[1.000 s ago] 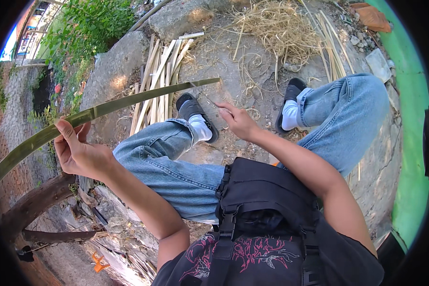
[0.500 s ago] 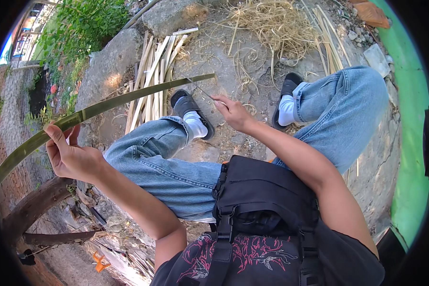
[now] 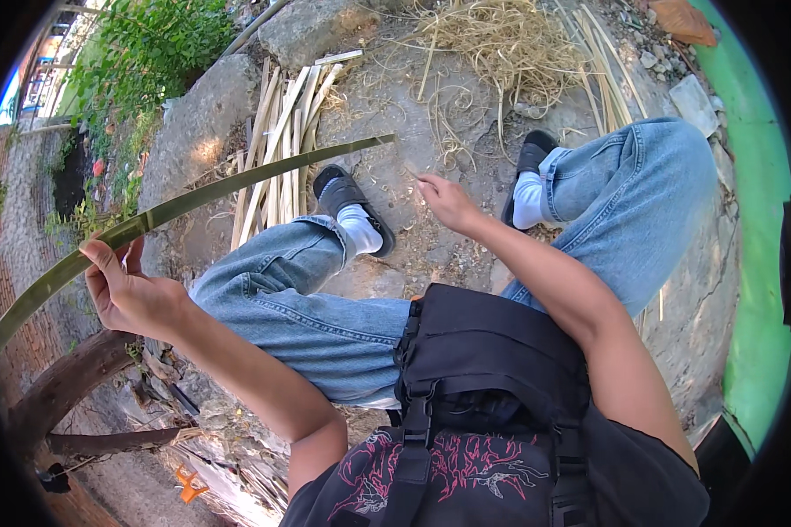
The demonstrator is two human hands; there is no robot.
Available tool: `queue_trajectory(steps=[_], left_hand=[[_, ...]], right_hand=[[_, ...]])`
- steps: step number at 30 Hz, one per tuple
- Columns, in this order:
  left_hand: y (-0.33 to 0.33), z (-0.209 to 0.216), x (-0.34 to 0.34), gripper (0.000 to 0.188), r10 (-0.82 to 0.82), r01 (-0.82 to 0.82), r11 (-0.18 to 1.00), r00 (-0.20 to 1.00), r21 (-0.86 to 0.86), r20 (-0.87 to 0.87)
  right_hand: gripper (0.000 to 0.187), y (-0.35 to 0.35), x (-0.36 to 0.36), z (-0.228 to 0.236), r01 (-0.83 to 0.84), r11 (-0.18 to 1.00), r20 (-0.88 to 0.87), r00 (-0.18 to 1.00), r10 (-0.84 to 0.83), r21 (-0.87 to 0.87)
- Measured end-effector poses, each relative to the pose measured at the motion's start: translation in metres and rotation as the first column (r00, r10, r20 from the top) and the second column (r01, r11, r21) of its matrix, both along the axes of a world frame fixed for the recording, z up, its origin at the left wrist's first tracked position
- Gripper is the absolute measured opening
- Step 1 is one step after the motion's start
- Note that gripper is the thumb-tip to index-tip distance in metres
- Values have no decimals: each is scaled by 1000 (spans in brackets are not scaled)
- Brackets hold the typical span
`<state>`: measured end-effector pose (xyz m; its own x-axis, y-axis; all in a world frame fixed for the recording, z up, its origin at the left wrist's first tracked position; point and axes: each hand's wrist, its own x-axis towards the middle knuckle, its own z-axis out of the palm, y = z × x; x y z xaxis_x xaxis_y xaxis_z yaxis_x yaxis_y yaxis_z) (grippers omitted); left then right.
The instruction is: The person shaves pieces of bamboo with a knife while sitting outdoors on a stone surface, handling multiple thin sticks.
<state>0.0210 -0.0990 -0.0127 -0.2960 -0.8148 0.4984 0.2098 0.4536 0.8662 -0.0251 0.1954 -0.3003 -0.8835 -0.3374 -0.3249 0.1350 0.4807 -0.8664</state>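
My left hand pinches a long green bamboo strip between thumb and fingers. The strip arcs from the far left edge up to a free tip beyond my left foot. Past that tip, to the right, my right hand is closed on a thin knife. Only a short bit of the knife shows ahead of my fingers, its blade blurred or edge-on. It stands apart from the strip.
Split bamboo slats lie beside my left sandal. Ahead sits a heap of curled shavings, with more slats to its right. Rocks and a branch lie left; a green wall stands right.
My right hand has moved a little to the right and nearer to me, taking the knife off the strip's end. My left hand keeps its hold, almost still.
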Motion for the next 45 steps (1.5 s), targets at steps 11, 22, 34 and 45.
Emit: queue_trajectory(steps=[11,22,34,45], left_hand=[[-27,-19,9,16,-390,411,904,906,119,-165],[-43,-21,7,23,-190,227,953,964,202,-187],[-40,-25,8,25,-317,362,913,919,186,-234],[11,-6,-12,45,-123,224,927,940,303,-318]], right_hand=[[40,-23,8,63,-197,954,8,979,204,-226],[38,-14,0,6,-66,995,210,977,49,74],[39,-26,18,25,-191,980,42,980,193,-48],[38,31,-21,77,-84,871,64,996,60,485]])
